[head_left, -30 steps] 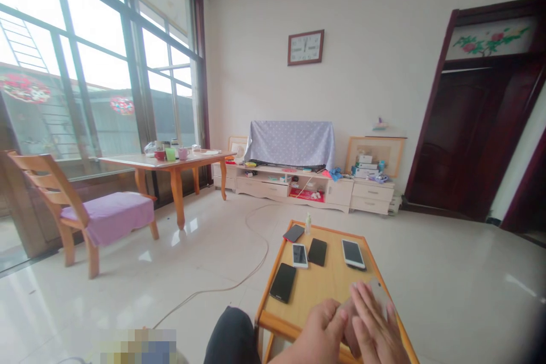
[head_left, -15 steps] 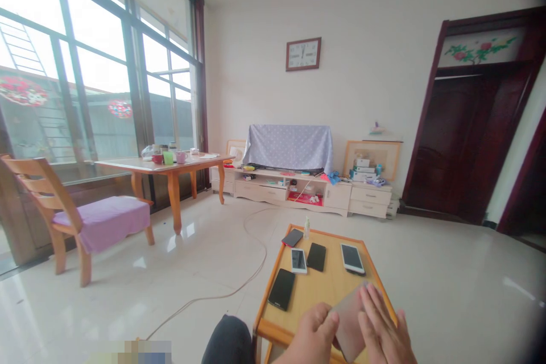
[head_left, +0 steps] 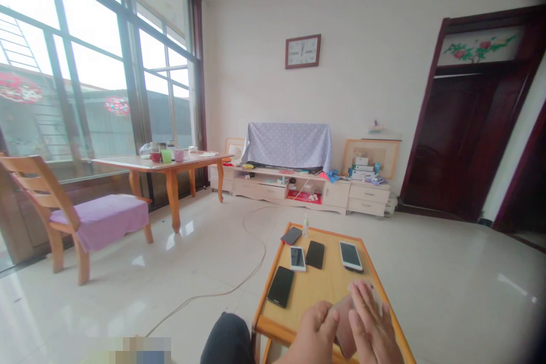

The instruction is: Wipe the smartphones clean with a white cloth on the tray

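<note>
Both hands raised over near edge of low wooden table, close together at lower frame border, wrists and forearms cut off by frame. Left hand lower, knuckles bunched, thumb side up, turned toward right hand. Right hand upright, right-hand fingers straight and slightly spread, pointing up and away. Hands just apart, neither crossing other.
</note>
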A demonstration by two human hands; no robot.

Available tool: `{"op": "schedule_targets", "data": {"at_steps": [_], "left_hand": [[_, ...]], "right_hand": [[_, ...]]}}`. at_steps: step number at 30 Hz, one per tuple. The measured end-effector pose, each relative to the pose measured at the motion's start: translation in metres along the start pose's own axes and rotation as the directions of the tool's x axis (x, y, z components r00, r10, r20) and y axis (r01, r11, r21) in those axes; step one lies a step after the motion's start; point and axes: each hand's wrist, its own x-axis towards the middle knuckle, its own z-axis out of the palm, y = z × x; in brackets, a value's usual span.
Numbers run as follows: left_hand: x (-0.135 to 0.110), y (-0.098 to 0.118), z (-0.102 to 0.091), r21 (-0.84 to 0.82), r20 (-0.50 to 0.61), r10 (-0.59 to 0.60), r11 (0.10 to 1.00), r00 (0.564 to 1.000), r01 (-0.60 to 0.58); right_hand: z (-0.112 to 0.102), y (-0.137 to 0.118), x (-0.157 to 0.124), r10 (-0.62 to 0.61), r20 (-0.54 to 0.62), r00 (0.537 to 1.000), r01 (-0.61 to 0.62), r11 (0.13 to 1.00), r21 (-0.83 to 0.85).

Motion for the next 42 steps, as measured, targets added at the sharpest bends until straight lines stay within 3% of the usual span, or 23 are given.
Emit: {"op": "schedule_targets", "data": {"at_steps": [3, 5, 10, 13, 17, 19, 24, 29, 31, 34, 38, 42], "left_hand": [[0.003, -0.001, -0.002, -0.147, -0.051, -0.047, 0.988, 0.998, 0.039], [0.003, -0.001, -0.005, -0.172, -0.081, -0.070, 0.984, 0.994, 0.055], [0.011, 0.002, -0.012, -0.113, -0.117, -0.056, 0.993, 0.992, 0.043], [0.020, 0.002, -0.012, -0.189, -0.141, -0.059, 0.981, 0.988, 0.032], [0.027, -0.001, -0.013, -0.293, -0.175, -0.102, 0.955, 0.979, 0.046], [0.027, -0.003, -0.014, -0.301, -0.171, -0.115, 0.952, 0.978, 0.059], [0.022, -0.004, -0.010, -0.234, -0.121, -0.111, 0.969, 0.987, 0.080], [0.020, 0.002, -0.006, -0.093, -0.050, -0.039, 0.995, 0.998, 0.034], [0.019, 0.002, -0.006, -0.022, -0.033, -0.016, 1.000, 0.999, 0.015], [0.018, -0.001, -0.005, 0.072, 0.006, -0.012, 0.997, 1.000, 0.011], [0.019, -0.006, -0.002, 0.008, -0.009, -0.058, 0.998, 0.998, 0.058], [0.023, -0.011, 0.002, -0.170, -0.057, -0.111, 0.980, 0.992, 0.100]], "right_hand": [[0.009, -0.020, -0.009, -0.144, 0.109, 0.984, 0.142, 0.990, 0.026], [0.008, -0.025, -0.005, -0.152, 0.138, 0.979, 0.150, 0.988, 0.023], [-0.018, -0.014, 0.022, 0.097, 0.020, 0.995, -0.096, 0.994, -0.051], [-0.027, -0.028, 0.020, -0.017, 0.058, 0.998, 0.022, 0.997, -0.079], [-0.024, -0.055, 0.006, -0.217, 0.178, 0.960, 0.226, 0.973, -0.036], [-0.024, -0.052, 0.009, -0.211, 0.166, 0.963, 0.220, 0.975, -0.038], [-0.031, -0.029, 0.030, -0.020, 0.029, 0.999, 0.022, 0.997, -0.080], [-0.035, -0.045, 0.025, -0.181, 0.150, 0.972, 0.182, 0.983, 0.011], [-0.035, -0.042, 0.030, -0.159, 0.119, 0.980, 0.157, 0.987, 0.025], [-0.037, -0.018, 0.045, -0.031, -0.008, 1.000, 0.031, 0.999, 0.027], [-0.037, 0.010, 0.052, 0.105, -0.115, 0.988, -0.100, 0.994, 0.050], [-0.028, 0.000, 0.029, 0.063, -0.114, 0.991, -0.055, 0.996, 0.074]]}}
